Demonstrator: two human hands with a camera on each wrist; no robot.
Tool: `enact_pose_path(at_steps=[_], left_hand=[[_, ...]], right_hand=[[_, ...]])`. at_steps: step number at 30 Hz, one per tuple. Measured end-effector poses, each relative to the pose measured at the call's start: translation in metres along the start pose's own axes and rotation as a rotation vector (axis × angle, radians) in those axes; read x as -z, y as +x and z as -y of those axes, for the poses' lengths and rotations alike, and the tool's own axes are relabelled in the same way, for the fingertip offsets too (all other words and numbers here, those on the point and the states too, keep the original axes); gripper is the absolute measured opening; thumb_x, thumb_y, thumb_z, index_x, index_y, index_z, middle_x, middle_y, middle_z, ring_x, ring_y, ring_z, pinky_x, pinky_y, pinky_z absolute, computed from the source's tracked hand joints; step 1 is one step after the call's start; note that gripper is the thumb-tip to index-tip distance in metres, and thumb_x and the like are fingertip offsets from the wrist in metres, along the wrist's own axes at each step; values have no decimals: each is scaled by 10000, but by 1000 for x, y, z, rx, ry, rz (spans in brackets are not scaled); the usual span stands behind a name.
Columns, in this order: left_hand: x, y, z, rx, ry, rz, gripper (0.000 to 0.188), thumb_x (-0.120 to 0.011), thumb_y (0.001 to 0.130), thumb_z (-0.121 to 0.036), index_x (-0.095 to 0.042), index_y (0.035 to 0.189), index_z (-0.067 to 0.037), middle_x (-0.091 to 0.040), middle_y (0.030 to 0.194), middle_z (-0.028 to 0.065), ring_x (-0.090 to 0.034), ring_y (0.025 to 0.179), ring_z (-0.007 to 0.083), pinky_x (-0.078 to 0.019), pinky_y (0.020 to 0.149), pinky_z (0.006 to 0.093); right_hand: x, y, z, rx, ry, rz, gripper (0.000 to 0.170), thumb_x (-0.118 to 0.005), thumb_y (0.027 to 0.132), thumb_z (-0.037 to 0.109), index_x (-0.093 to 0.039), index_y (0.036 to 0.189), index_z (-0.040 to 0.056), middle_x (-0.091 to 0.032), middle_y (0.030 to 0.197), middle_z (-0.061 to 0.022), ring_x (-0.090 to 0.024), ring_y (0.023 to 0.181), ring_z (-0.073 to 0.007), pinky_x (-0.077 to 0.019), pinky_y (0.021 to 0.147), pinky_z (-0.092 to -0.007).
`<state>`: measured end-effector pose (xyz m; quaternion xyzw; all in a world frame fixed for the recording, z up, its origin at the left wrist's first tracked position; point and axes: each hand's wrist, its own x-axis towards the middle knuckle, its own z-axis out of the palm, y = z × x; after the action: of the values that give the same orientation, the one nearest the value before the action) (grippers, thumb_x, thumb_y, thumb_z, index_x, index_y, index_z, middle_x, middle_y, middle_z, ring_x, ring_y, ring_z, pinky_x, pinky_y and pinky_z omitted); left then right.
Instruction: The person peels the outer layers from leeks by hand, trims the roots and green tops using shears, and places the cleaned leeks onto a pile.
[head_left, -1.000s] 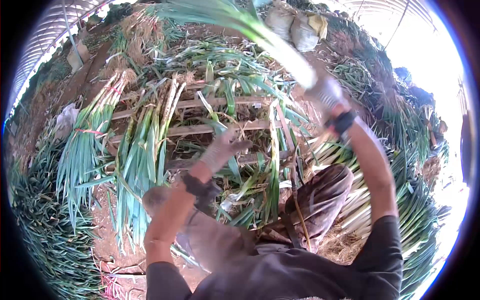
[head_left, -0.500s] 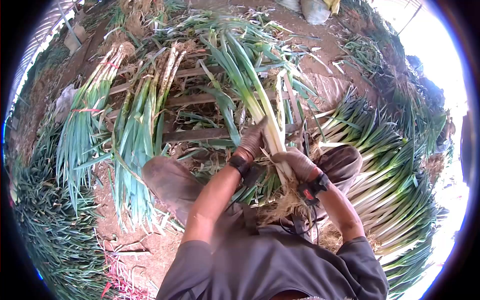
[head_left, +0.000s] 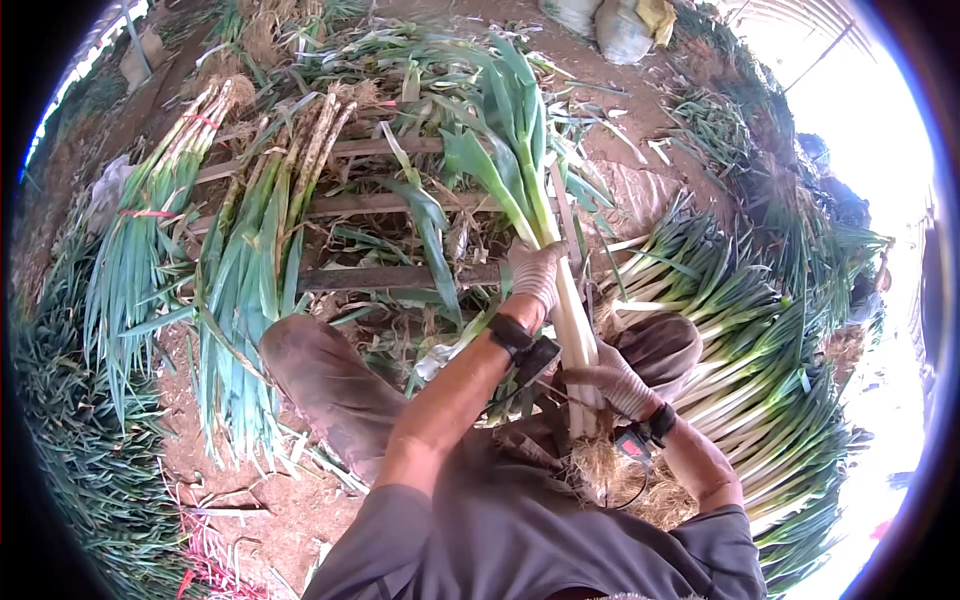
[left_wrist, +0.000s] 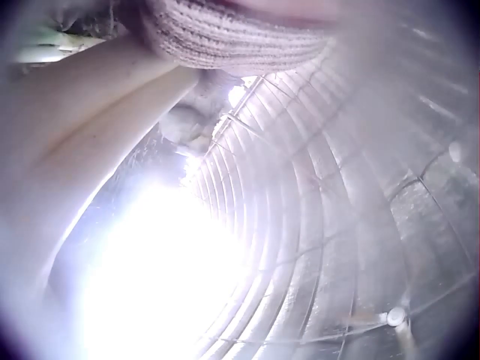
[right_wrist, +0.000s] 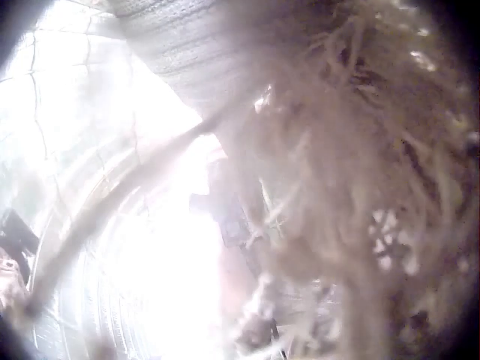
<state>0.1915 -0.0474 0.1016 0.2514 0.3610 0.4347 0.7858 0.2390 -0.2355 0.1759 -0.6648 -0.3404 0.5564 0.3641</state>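
Note:
A few leeks stand nearly upright before my lap, green leaves pointing away from me. My gloved left hand grips them where white stalk turns to green. Lower down, my gloved right hand holds the white stalks just above the shaggy roots. Two pale stalks run close beside the knitted glove in the left wrist view. Blurred roots fill much of the right wrist view, below the glove. Most of the right hand's fingertips are hidden there.
On my right lies a long row of leeks. Bundles tied with red bands rest on wooden slats at the left. Dark green leaves are heaped beyond bare soil, with pink ties nearby. Filled sacks stand at the back.
The right hand came down from the upper right with the leeks, and the left hand took hold of them too. Since then the leeks have turned more upright, roots lower over the lap.

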Motion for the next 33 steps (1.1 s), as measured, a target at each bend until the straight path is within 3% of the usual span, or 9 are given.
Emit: enact_pose_path(at_steps=[8,13,16,21,24,28,30,32,33], left_hand=[[65,27,39,213,21,-18,298,-777,862,-189,-673,1041,26,-703,874,119,-664,719,227,-543,680,383],[76,28,7,-543,1141,-447,487,-790,807,-184,-585,1200,17,-632,1174,207,-663,998,308,-551,832,415],[80,52,-28,-900,1308,-162,528,-782,793,-244,-574,1233,-39,-629,1149,195,-666,990,329,-547,862,462],[55,109,-49,-113,1718,-66,567,-777,809,-398,-600,1184,-12,-693,1128,211,-699,988,358,-563,864,439],[59,143,-34,-60,1759,-53,625,-794,785,-453,-614,1130,36,-694,1129,243,-694,1024,361,-565,876,431],[85,173,-24,165,1120,-88,590,-834,719,-229,-569,1171,43,-722,1040,218,-716,969,334,-566,854,420],[73,129,-12,-323,735,-157,356,-802,731,-179,-647,990,10,-727,936,183,-713,841,286,-566,815,382],[38,51,-43,-407,831,311,148,-707,851,-74,-643,983,-53,-679,862,99,-596,642,122,-545,518,299],[24,24,-45,-172,983,519,104,-696,861,-71,-656,955,-57,-675,839,78,-621,659,153,-554,554,309]], right_hand=[[-1,10,-27,-154,-2,55,396,-807,791,211,-653,1083,-9,-690,908,-36,-626,824,-105,-521,764,-267],[0,11,-42,-115,-93,54,402,-791,788,191,-649,1107,-7,-689,908,-40,-622,826,-113,-521,781,-277],[5,14,-54,-103,-126,39,406,-787,781,181,-643,1105,-17,-686,908,-41,-616,826,-114,-518,776,-276],[5,18,-70,-44,-79,47,456,-811,758,166,-619,1120,-34,-673,940,-41,-595,843,-110,-516,784,-281],[9,21,-81,-26,-51,55,468,-808,763,152,-609,1144,-34,-669,966,-41,-589,863,-106,-514,793,-280],[10,21,-87,-19,12,55,474,-802,768,146,-604,1160,-34,-665,963,-33,-579,858,-96,-511,793,-277],[11,21,-82,-43,23,67,454,-795,770,143,-610,1148,-28,-666,963,-39,-585,850,-101,-512,791,-276],[12,24,-77,-70,15,82,434,-792,772,150,-619,1132,-22,-668,954,-43,-591,841,-108,-512,784,-275],[13,25,-74,-87,1,80,424,-791,773,158,-625,1121,-19,-670,946,-45,-594,836,-113,-512,779,-275]])
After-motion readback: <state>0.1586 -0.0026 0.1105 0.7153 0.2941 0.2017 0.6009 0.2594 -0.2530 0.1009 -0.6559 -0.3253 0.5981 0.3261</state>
